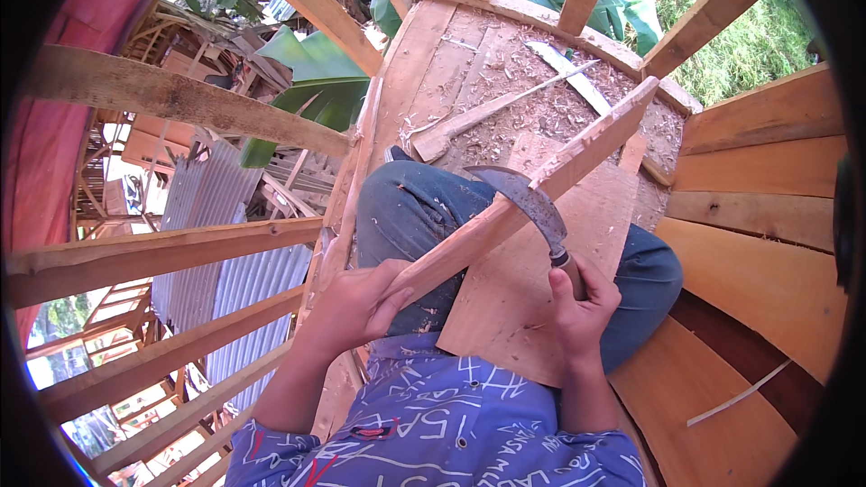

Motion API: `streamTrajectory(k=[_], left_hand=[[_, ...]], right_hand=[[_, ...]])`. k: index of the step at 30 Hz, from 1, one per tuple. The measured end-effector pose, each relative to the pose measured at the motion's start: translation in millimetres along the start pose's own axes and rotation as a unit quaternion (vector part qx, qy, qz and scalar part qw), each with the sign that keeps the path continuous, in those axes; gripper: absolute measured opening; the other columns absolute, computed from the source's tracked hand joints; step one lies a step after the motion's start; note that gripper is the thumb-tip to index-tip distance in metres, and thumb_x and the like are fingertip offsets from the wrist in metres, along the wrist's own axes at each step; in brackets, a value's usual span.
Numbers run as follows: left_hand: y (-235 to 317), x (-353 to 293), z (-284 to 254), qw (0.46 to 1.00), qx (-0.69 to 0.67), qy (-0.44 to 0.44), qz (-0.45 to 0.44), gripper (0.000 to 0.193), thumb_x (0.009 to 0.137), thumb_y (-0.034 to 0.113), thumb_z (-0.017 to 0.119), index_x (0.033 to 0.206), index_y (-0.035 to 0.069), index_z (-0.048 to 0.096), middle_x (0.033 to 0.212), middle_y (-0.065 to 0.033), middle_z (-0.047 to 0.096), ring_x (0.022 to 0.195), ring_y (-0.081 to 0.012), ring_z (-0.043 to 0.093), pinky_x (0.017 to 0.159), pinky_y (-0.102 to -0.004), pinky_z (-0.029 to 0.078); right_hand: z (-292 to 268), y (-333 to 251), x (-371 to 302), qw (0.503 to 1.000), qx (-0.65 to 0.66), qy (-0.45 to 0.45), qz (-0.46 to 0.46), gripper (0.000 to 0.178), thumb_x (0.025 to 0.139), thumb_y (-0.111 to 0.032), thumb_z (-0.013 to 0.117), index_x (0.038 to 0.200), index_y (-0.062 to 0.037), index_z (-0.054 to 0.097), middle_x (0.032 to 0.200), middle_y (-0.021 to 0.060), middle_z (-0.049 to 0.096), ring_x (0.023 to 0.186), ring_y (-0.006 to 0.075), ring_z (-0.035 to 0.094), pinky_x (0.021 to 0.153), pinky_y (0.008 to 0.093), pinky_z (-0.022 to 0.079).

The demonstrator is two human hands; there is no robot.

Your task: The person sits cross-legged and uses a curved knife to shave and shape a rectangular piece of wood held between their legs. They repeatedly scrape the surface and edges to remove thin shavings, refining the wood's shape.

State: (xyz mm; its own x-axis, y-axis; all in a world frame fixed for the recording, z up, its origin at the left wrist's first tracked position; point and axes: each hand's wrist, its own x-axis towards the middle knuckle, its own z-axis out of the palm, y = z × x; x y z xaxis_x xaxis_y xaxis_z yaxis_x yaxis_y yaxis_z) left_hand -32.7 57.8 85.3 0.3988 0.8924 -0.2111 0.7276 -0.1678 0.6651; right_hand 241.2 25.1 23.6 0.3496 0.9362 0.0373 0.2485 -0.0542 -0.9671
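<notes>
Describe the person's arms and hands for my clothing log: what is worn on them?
Both forearms are bare, and the left hand and right hand wear no gloves. No watch, ring or bracelet shows. The shirt is blue-purple with white scribbled lettering and red marks; its sleeves end above the elbows.

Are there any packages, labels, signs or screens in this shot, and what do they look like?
No packages, signs or screens in view.
Shirt: bottom centre, on the person; blue-purple cloth with white hand-drawn lettering and lines printed all over.
Small patch: on the shirt's left side, dark with red marks, too small to make out.
</notes>
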Motion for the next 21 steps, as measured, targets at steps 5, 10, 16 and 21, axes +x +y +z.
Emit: streamTrajectory(k=[5, 10, 16, 21], left_hand=[[-6, -4, 3, 1.000, -0.024, 0.005, -0.015, 0.024, 0.083, 0.013, 0.068, 0.103, 0.005, 0.058, 0.070, -0.0175, 0.060, 0.069, -0.0381, 0.062, 0.060, -0.0429, 0.047], [-6, -2, 5, 0.999, -0.024, 0.011, -0.018, 0.024, 0.084, 0.014, 0.067, 0.105, 0.005, 0.057, 0.070, -0.0177, 0.060, 0.068, -0.0379, 0.062, 0.060, -0.0428, 0.047], [-3, -1, 4, 1.000, -0.023, 0.008, -0.016, 0.024, 0.085, 0.014, 0.066, 0.105, 0.006, 0.058, 0.072, -0.0178, 0.060, 0.069, -0.0377, 0.062, 0.061, -0.0429, 0.047], [-8, -5, 4, 0.999, -0.025, 0.005, -0.032, 0.024, 0.085, 0.014, 0.066, 0.105, 0.005, 0.057, 0.073, -0.0184, 0.061, 0.070, -0.0377, 0.062, 0.062, -0.0419, 0.047]], right_hand=[[-33, 15, 29, 0.982, 0.071, 0.173, 0.003, 0.026, 0.084, -0.011, 0.073, 0.102, 0.0062, 0.065, 0.072, -0.0003, 0.060, 0.061, 0.0068, 0.053, 0.058, 0.0193, 0.041], [-38, -1, 18, 0.989, 0.109, -0.081, 0.053, 0.023, 0.085, -0.012, 0.072, 0.099, 0.0056, 0.066, 0.073, -0.0013, 0.060, 0.064, 0.0046, 0.052, 0.057, 0.0197, 0.040], [-7, -14, 10, 0.976, 0.080, -0.170, 0.114, 0.020, 0.086, -0.013, 0.072, 0.095, 0.0036, 0.067, 0.072, -0.0011, 0.060, 0.064, 0.0038, 0.053, 0.056, 0.0196, 0.041], [-31, 7, 32, 0.942, 0.268, 0.161, 0.120, 0.021, 0.095, -0.022, 0.061, 0.092, -0.0018, 0.056, 0.058, -0.0038, 0.044, 0.044, 0.0014, 0.037, 0.039, 0.0189, 0.027]])
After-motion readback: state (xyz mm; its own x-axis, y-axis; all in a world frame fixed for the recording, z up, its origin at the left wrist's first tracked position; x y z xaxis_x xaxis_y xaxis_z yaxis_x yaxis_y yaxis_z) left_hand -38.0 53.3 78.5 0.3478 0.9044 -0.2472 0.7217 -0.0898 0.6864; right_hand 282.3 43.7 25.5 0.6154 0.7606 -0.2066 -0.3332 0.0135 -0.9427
